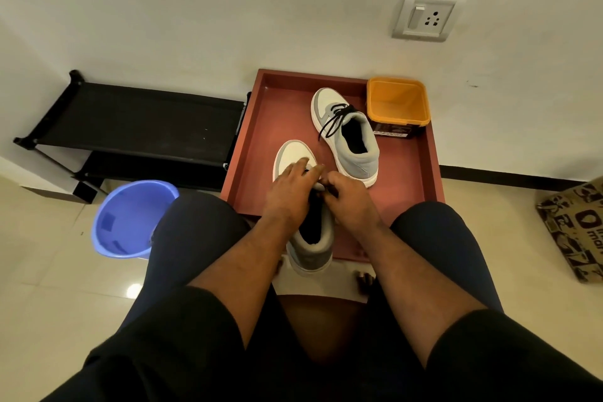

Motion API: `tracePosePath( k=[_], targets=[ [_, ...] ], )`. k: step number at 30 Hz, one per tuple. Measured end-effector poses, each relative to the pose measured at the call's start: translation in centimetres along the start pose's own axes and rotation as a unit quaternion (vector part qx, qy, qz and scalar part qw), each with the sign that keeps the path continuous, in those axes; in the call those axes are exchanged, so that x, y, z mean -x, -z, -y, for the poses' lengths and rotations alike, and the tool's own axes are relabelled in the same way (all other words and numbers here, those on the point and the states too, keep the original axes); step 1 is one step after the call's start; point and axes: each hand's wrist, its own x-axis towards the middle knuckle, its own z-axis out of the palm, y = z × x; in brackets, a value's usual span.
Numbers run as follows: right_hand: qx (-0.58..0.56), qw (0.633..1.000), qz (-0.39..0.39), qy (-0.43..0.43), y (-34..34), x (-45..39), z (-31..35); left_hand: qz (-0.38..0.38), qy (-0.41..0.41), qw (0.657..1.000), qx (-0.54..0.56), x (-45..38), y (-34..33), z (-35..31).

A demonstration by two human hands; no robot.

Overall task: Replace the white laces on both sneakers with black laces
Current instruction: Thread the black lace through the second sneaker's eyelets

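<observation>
Two grey and white sneakers lie on a reddish tray [408,166]. The far sneaker [350,140] carries black laces [336,117], with loose ends trailing off its left side. The near sneaker [310,232] points away from me, heel toward my knees. My left hand [290,186] lies over its lace area, fingers spread on the white toe. My right hand [347,196] is closed beside it, pinching a black lace end [331,191] over the tongue. Both hands hide the near sneaker's eyelets.
An empty orange tub [396,104] stands at the tray's far right corner. A blue bucket [130,219] sits on the floor to the left, below a black shoe rack [137,121]. A printed cardboard box [577,228] lies at the right. My knees flank the tray.
</observation>
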Motion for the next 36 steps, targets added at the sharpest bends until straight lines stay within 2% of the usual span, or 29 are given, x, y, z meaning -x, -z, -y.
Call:
tracePosePath(
  k=[3,6,9,11,13,16,21,23,25,27,29,30,33,36],
  targets=[
    [-0.019,1.0,0.011,-0.019,-0.1,0.1,-0.2,0.014,0.013,1.0,0.003,-0.9,0.4,0.5],
    [-0.11,0.987,0.023,-0.116,0.4,0.0,-0.3,0.032,0.021,0.999,-0.002,-1.6,1.0,0.7],
    [-0.255,0.935,0.055,-0.242,1.6,-0.1,-0.3,0.034,0.032,0.999,0.013,-1.9,1.0,0.9],
    [-0.274,0.917,0.078,-0.278,1.9,-0.1,-0.4,0.035,0.036,0.999,0.014,-1.9,0.8,0.8],
    [-0.216,0.941,0.071,-0.252,1.8,-0.2,-0.6,0.034,0.039,0.999,0.007,-1.9,0.8,0.7],
    [-0.045,0.981,0.08,-0.171,1.3,-0.4,-1.1,0.035,0.038,0.999,-0.004,-1.9,0.8,0.7],
    [0.069,0.984,0.054,-0.158,1.0,-0.1,-2.3,0.077,0.06,0.995,0.03,-2.1,0.9,0.6],
    [0.071,0.988,0.0,-0.137,1.0,0.3,-1.9,0.086,0.076,0.992,0.044,-2.4,1.1,0.8],
    [0.001,0.99,-0.048,-0.136,1.2,0.8,-0.7,0.088,0.085,0.991,0.048,-2.6,1.2,0.9],
    [-0.022,0.99,-0.006,-0.138,1.1,1.1,0.4,0.093,0.087,0.991,0.041,-2.5,1.3,0.7],
    [0.04,0.989,0.061,-0.126,0.7,1.6,0.7,0.103,0.082,0.99,0.042,-2.4,1.4,0.6],
    [0.068,0.988,0.071,-0.121,0.5,1.7,0.6,0.112,0.079,0.989,0.047,-2.5,1.4,0.6],
    [0.103,0.985,0.066,-0.12,0.6,1.8,0.5,0.145,0.071,0.982,0.099,-2.9,1.8,1.4],
    [0.113,0.985,0.053,-0.122,0.8,1.9,0.7,0.138,0.099,0.955,0.243,-2.6,2.6,2.1]
  ],
)
